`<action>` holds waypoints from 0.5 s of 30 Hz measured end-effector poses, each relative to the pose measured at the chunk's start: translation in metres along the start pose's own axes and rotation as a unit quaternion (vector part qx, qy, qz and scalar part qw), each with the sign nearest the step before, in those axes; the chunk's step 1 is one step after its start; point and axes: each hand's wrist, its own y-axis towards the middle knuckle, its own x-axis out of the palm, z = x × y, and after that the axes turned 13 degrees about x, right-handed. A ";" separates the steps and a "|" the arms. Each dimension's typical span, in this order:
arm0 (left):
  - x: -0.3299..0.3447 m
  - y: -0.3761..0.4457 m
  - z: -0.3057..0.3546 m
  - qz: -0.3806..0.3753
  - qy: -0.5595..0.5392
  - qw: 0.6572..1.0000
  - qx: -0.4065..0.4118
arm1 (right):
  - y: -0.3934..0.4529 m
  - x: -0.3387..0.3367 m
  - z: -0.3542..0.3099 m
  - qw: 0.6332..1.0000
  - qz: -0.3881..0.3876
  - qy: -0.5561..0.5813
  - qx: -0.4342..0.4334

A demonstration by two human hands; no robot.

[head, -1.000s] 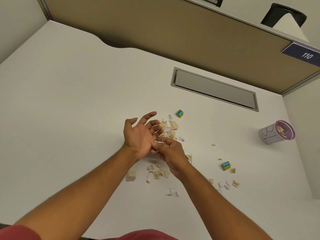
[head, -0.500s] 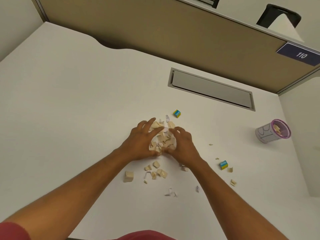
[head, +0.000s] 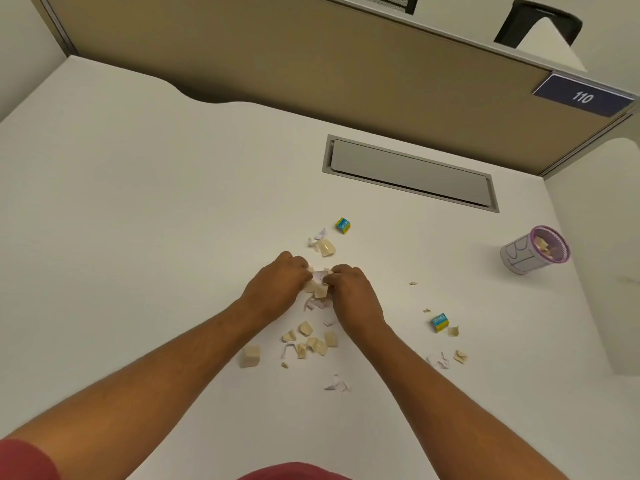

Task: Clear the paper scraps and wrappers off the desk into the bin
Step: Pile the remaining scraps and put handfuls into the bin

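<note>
Left hand (head: 277, 285): knuckles up on the table (head: 138, 220), fingers curled in around a small clump of scraps (head: 319, 287).
Right hand (head: 349, 292): facing the left hand, fingers curled onto the same clump from the right side.
Clump of scraps: tan and white bits pressed between both hands, resting on the table at its middle.
Near scraps (head: 311, 342): loose tan and white pieces just near of the hands, between the forearms; one larger tan piece (head: 250, 356) lies to their left.
Far scraps (head: 323, 245): a few pieces just beyond the hands.
Blue-and-yellow wrappers: one (head: 343, 225) beyond the far scraps, one (head: 440, 322) to the right of the right forearm, with small bits (head: 450, 355) around it.
Bin (head: 533, 249): small pink-rimmed mesh cup at the far right, tipped toward the camera, well apart from the hands, with some tan pieces inside.
Grey hatch (head: 410, 173): set flush into the table on the far side.
Partition (head: 277, 53): tan panel behind the table, carrying a sign (head: 583, 96) reading 110.
</note>
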 end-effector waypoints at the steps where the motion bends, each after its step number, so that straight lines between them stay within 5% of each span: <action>1: 0.002 0.000 0.002 0.010 -0.002 1.000 -0.001 | 0.000 -0.002 0.000 1.000 -0.009 0.024 0.014; 5: 0.006 0.002 0.004 0.038 -0.062 0.996 -0.059 | -0.002 -0.009 0.007 0.973 -0.013 0.206 0.104; 9: -0.004 0.009 0.015 0.115 -0.217 0.954 -0.170 | -0.001 -0.014 0.035 0.899 -0.023 0.373 0.229; 12: -0.012 0.020 0.030 0.190 -0.376 0.872 -0.247 | -0.004 -0.024 0.061 0.738 -0.120 0.602 0.279; 15: -0.019 0.039 0.048 0.232 -0.577 0.717 -0.315 | -0.010 -0.036 0.088 0.596 -0.176 0.734 0.274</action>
